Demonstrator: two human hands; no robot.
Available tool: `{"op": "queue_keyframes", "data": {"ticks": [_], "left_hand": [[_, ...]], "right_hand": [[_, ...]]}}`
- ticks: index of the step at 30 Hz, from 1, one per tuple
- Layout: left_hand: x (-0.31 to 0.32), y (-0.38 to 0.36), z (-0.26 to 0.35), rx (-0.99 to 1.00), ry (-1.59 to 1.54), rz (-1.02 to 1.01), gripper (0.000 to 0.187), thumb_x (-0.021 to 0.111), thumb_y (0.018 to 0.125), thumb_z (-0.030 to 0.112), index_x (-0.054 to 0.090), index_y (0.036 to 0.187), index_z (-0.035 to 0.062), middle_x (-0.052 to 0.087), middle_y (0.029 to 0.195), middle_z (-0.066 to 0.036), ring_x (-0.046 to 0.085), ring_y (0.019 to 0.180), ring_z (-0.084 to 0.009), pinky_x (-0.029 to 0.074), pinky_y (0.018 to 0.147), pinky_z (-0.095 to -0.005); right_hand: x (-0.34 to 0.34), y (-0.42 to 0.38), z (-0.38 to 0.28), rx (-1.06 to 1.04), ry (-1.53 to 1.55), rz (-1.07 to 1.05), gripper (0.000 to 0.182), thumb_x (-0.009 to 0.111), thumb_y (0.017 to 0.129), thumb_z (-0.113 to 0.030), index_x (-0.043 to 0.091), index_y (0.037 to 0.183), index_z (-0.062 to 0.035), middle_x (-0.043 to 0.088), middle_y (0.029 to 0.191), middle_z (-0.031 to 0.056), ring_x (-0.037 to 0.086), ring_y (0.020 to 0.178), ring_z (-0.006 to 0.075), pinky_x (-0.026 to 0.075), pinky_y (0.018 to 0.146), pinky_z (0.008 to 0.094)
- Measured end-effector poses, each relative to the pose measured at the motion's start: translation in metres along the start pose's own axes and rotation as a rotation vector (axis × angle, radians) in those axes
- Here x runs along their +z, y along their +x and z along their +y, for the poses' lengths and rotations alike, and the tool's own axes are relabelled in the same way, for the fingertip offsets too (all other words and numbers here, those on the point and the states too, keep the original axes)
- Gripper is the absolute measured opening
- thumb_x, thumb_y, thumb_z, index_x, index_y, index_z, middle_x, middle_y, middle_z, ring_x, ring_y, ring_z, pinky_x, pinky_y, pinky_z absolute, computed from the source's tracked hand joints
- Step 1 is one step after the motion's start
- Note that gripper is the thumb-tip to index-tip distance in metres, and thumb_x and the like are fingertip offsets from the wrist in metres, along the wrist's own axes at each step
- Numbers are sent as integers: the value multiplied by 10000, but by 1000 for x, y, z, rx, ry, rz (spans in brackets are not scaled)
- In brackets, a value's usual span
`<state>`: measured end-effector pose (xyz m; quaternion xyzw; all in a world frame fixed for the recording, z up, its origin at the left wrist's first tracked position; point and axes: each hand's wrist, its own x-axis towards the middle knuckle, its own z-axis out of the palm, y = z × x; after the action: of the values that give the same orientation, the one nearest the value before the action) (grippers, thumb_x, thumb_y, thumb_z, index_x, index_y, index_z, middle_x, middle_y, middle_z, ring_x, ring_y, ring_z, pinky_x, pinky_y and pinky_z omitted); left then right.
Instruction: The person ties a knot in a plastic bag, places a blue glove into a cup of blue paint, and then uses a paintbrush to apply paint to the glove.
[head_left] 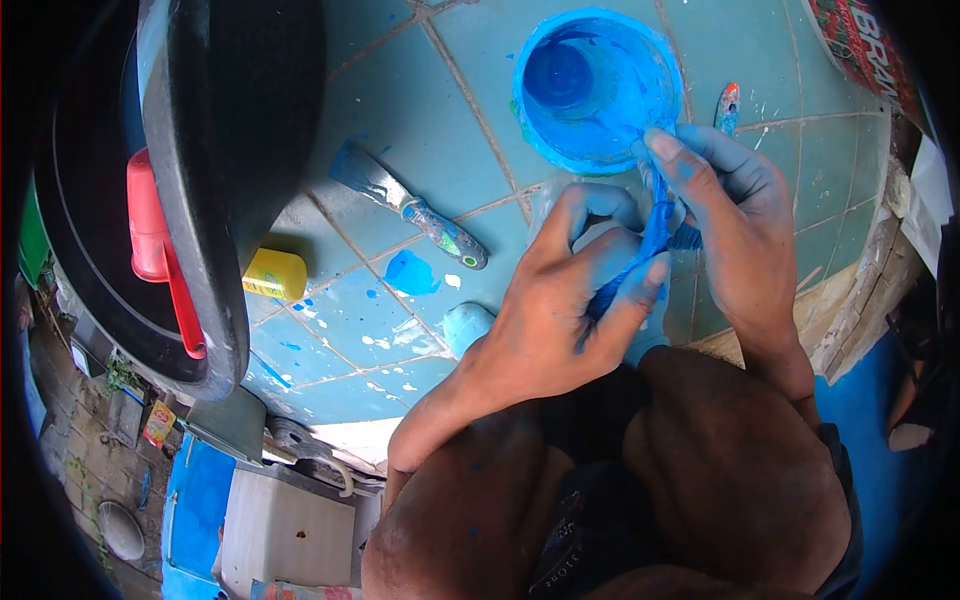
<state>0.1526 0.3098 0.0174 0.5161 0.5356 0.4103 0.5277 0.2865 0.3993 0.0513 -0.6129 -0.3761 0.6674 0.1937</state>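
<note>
A twisted, blue, paint-coated strip of what looks like thin plastic (657,215) stretches between my two hands. My left hand (570,285) is closed around its lower part, with the thumb pressed against the fingers. My right hand (735,195) pinches the upper end between thumb and forefinger. Blue paint covers the fingers of both hands. Just beyond them stands a round bucket (600,150), its inside coated in wet blue paint, with a darker blue round patch inside. What lies beneath the strip is partly hidden by my hands.
A paint-stained putty knife (445,232) lies left on the tiles (430,110), near a blue paint splash (411,273). Farther left are a yellow container (275,274) and a large black tub (225,340) holding a red dipper (150,225). A paint-flecked handle (728,108) lies right of the bucket.
</note>
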Motion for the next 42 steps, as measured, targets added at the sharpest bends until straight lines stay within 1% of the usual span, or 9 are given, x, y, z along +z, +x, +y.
{"op": "queue_keyframes", "data": {"ticks": [1,2,5,8,12,30,33,35,42], "left_hand": [[2,0,-2,40,-101,46,115,622,863,70,594,893,-37,576,1037,-175,599,732,-255,478,619,-321],[4,-3,10,-193,-319,39,114,610,884,84,591,889,-28,608,922,-142,602,685,-190,470,597,-299],[-8,-6,17,-355,-387,-104,101,598,889,81,590,886,-19,613,791,-108,587,622,-156,462,571,-294],[-6,-4,14,-250,-327,-112,81,590,884,72,591,886,-8,592,684,-77,565,562,-166,458,553,-298],[-4,-2,14,-203,-299,-109,69,593,871,64,590,878,-5,582,682,-80,555,560,-166,446,542,-300],[-4,-7,10,-347,-299,-10,119,609,887,109,588,833,6,594,637,-45,527,525,-72,403,488,-258],[-2,-5,12,-368,-337,30,119,601,905,120,571,915,5,640,681,-62,568,573,-72,436,517,-254],[6,-5,10,-373,-493,169,165,585,921,123,539,1025,3,674,731,-86,590,626,-72,463,558,-250],[-1,-4,4,-435,-562,116,318,584,932,124,506,1211,-5,686,822,-88,585,727,-65,480,655,-245]], "right_hand": [[-1,-1,1,18,1,-17,196,655,890,-150,674,930,41,613,728,-25,517,659,6,402,573,164],[-2,-2,1,38,2,-35,200,656,890,-150,673,934,44,616,733,-24,517,663,5,405,576,165],[1,-5,3,38,57,10,197,658,887,-148,671,926,45,623,738,-18,520,664,7,410,578,168],[1,-5,5,43,43,21,196,659,886,-147,672,926,45,632,746,-12,527,669,9,412,580,166],[2,-4,4,28,79,37,195,662,884,-148,673,921,43,632,744,-11,527,665,8,414,579,167],[0,-3,11,-61,29,20,181,654,891,-133,673,929,43,597,745,-45,466,658,-11,346,554,160],[-1,-2,11,-78,-26,13,196,663,894,-145,671,941,45,599,753,-40,465,663,-11,347,557,161],[-2,-2,12,-79,-55,-11,203,661,899,-148,669,956,47,606,756,-29,476,670,-2,364,569,161],[-4,-2,10,-102,1,-48,176,639,906,-90,643,971,73,640,806,17,540,741,33,439,644,171]]}}
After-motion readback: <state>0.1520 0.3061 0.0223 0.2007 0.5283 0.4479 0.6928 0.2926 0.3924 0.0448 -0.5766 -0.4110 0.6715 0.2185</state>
